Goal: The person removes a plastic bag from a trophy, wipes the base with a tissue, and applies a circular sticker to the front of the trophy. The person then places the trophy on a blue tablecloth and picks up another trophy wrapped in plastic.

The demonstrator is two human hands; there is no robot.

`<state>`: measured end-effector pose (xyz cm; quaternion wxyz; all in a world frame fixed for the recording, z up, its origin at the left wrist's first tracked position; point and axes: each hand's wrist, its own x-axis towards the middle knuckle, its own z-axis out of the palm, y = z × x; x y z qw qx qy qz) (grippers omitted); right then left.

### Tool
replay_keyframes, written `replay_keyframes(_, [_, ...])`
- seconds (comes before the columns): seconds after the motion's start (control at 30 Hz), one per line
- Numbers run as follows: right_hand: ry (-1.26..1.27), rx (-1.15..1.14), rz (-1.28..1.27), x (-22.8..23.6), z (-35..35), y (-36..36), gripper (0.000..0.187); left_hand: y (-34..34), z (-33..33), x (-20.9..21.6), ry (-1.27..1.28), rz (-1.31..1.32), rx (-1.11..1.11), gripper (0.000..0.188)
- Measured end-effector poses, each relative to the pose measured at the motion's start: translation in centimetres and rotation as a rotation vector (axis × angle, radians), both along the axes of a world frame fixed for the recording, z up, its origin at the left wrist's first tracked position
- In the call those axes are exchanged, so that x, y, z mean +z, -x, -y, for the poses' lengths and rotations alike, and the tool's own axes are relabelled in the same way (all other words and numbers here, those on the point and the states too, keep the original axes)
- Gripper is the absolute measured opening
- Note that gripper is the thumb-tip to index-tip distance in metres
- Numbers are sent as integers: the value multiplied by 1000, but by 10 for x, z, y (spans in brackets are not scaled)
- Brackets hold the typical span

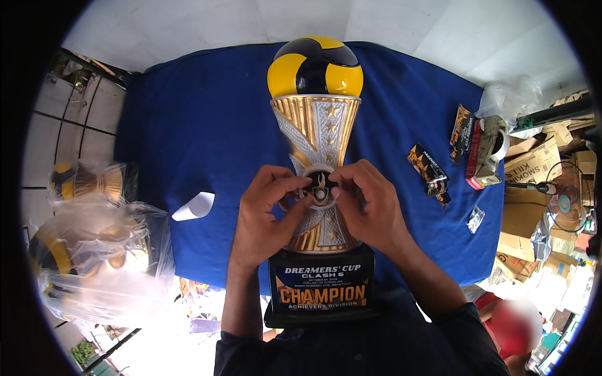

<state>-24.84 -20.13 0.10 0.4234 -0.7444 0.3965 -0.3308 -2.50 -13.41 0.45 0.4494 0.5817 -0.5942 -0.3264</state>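
A tall gold and silver trophy (307, 128) lies or stands on a blue cloth, topped by a yellow and black volleyball (311, 74). Its black base (370, 307) is nearest my body and carries a dark printed plate (323, 285). On the trophy's narrow waist sits a small round black emblem (322, 183) with a gold and white design, inside a silver ring. My left hand (266, 203) pinches at the emblem's left edge with thumb and fingers. From the other side, my right hand (373, 203) grips its right edge the same way.
Trophies in clear plastic (97, 250) stand at the left, near a folded white paper (194, 205). On the blue cloth (213, 125), to the right, lie dark printed strips (429, 169) and a box with a tape roll (486, 153). Beyond are cardboard (533, 207) and a person in red (511, 326).
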Motion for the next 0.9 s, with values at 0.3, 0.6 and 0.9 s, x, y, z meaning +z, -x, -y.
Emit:
replay_keyframes(0.3, [28, 47, -13, 11, -1, 0, 38, 2, 0, -1, -86, -89, 2, 34])
replay_keyframes(0.6, [-102, 29, 24, 10, 3, -3, 36, 4, 3, -4, -89, -157, 36, 28])
replay_keyframes(0.9, [-284, -72, 71, 6, 1, -5, 57, 9, 7, 7, -137, -153, 37, 33])
